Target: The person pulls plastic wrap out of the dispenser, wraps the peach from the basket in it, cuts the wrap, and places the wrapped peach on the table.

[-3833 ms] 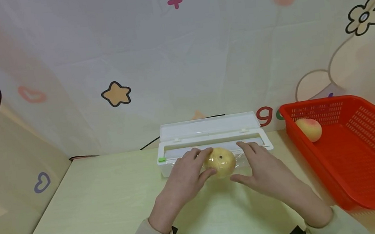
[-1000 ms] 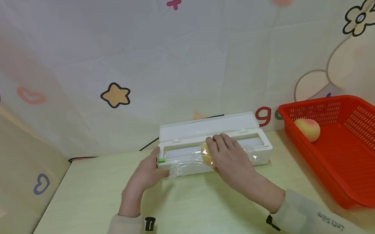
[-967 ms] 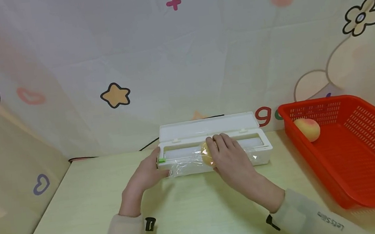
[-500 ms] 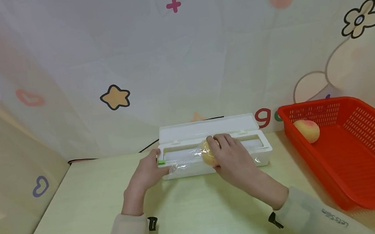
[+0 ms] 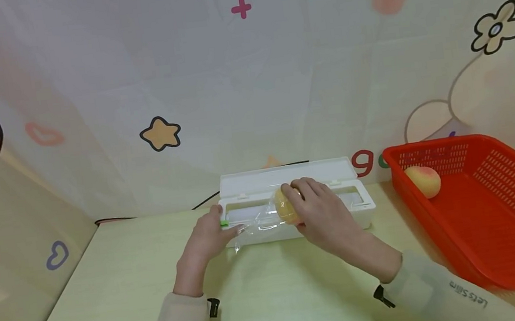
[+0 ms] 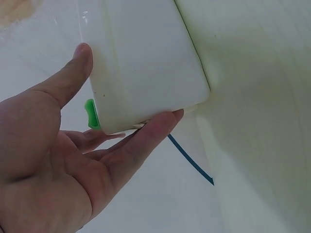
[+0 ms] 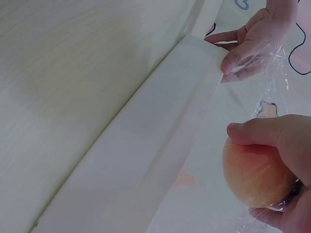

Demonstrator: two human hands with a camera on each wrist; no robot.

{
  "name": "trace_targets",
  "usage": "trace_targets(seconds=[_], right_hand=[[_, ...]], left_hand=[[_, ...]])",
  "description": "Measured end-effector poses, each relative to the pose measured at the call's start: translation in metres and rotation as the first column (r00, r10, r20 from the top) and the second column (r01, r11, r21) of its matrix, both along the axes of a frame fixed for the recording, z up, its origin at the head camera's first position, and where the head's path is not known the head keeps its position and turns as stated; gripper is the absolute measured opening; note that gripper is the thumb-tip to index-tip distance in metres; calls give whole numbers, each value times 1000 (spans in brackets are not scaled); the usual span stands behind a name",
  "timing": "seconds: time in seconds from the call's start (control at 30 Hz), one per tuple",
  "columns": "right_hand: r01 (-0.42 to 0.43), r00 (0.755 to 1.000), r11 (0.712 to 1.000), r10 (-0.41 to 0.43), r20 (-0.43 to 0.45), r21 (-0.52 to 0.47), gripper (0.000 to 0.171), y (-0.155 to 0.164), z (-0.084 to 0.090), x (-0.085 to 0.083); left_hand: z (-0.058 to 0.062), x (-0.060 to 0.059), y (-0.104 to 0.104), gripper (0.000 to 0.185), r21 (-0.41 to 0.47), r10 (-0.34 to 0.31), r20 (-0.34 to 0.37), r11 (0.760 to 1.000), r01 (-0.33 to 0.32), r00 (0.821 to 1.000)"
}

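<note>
A white cling film dispenser (image 5: pixel 294 230) stands on the table with its lid (image 5: pixel 288 177) raised at the back. My left hand (image 5: pixel 206 236) grips its left end; in the left wrist view the thumb (image 6: pixel 80 63) is at one edge and the fingers lie along the end face. A green slider (image 6: pixel 91 114) sits beside them. My right hand (image 5: pixel 322 211) holds a peach (image 5: pixel 285 207), yellow with a pink blush in the right wrist view, just above the dispenser's front edge. Clear cling film (image 5: pixel 262 223) covers the peach and stretches left toward my left thumb.
A red plastic basket (image 5: pixel 493 223) stands at the right of the table (image 5: pixel 110 293), with another peach (image 5: pixel 424 181) in its far left corner. Behind the table hangs a patterned cloth (image 5: pixel 229 79). A dark cord (image 5: pixel 206 200) runs along the back edge.
Earlier both hands were around the peach in front of the dispenser. My left hand moved to the dispenser's left end, while my right hand took the peach and has lately raised it slightly, lifting the film.
</note>
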State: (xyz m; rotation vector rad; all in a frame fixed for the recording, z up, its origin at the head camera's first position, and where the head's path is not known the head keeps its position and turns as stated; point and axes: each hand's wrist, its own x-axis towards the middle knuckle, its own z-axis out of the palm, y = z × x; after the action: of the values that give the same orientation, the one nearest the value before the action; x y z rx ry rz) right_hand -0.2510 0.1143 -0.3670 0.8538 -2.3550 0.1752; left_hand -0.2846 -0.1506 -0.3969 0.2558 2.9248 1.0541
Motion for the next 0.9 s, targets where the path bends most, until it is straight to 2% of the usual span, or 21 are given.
trace_targets(seconds=[0.17, 0.53, 0.9], right_hand=[[-22, 1000, 1000, 22, 10, -7, 80, 1, 5, 0], [-46, 999, 999, 46, -23, -14, 79, 2, 14, 5], [-56, 997, 997, 54, -55, -43, 76, 4, 34, 5]], left_hand=[[2, 2, 1, 69, -15, 24, 5, 1000, -24, 1000], [3, 4, 2, 69, -32, 27, 5, 999, -27, 1000], [1, 2, 2, 69, -57, 17, -25, 998, -18, 1000]])
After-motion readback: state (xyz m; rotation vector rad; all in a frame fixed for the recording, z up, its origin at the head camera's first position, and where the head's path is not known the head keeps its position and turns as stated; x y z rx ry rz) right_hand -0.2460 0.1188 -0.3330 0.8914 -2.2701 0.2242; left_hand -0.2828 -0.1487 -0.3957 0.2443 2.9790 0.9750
